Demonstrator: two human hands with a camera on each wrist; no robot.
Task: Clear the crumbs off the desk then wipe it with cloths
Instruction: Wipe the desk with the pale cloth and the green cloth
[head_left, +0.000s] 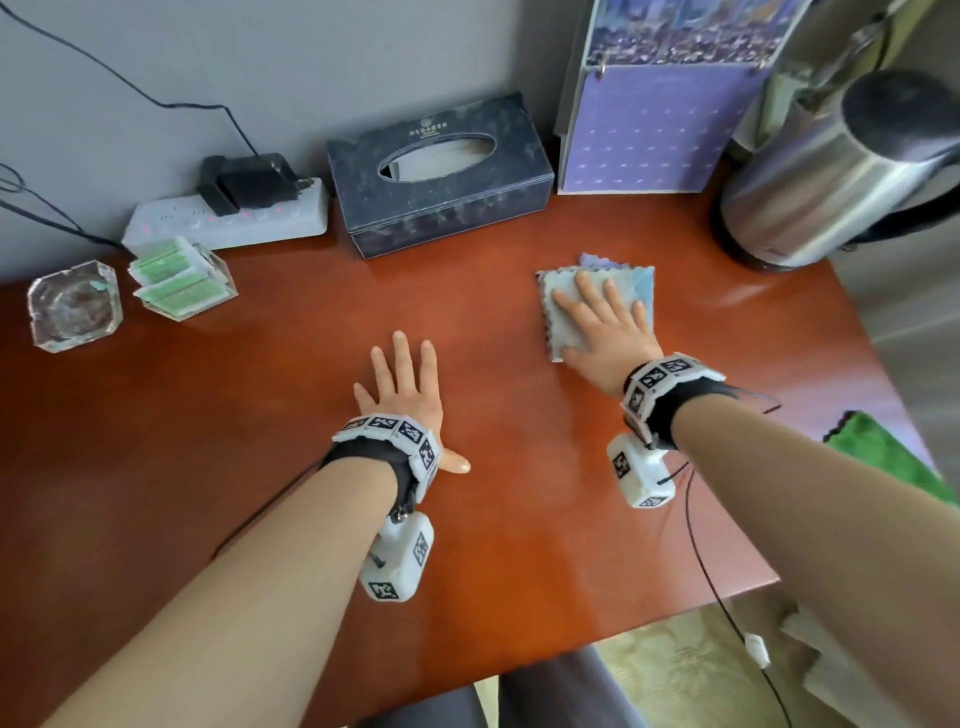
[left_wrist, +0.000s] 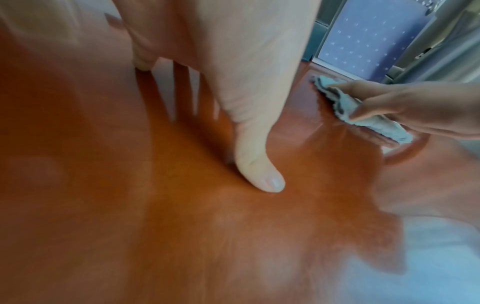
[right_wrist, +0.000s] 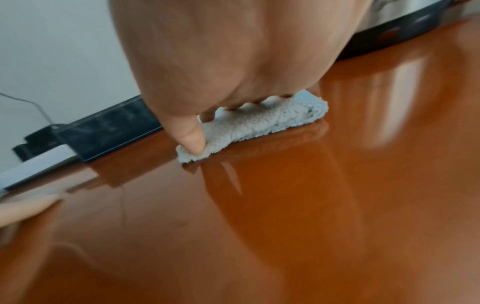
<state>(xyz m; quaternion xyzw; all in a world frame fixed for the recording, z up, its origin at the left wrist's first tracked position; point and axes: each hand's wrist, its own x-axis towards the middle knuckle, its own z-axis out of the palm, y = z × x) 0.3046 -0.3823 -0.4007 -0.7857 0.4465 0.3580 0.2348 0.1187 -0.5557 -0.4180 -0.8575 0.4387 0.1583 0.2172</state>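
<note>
A folded light-blue cloth (head_left: 561, 322) lies on the glossy red-brown desk (head_left: 260, 441), right of centre. My right hand (head_left: 602, 322) presses flat on it with straight, spread fingers; the thumb pins the cloth's near corner (right_wrist: 192, 153). In the left wrist view the same cloth (left_wrist: 345, 102) shows under the right hand (left_wrist: 389, 107). My left hand (head_left: 402, 384) rests flat on the bare desk at the middle, fingers straight, thumb (left_wrist: 262, 174) stretched out to the right. No crumbs are visible on the wood.
Along the back stand a dark tissue box (head_left: 441, 176), a white power strip (head_left: 228, 218), a purple calendar (head_left: 654, 130) and a steel kettle (head_left: 831, 176). A glass ashtray (head_left: 75, 306) and a clear holder of green packets (head_left: 182, 283) sit far left. A green cloth (head_left: 893, 457) lies at the right edge.
</note>
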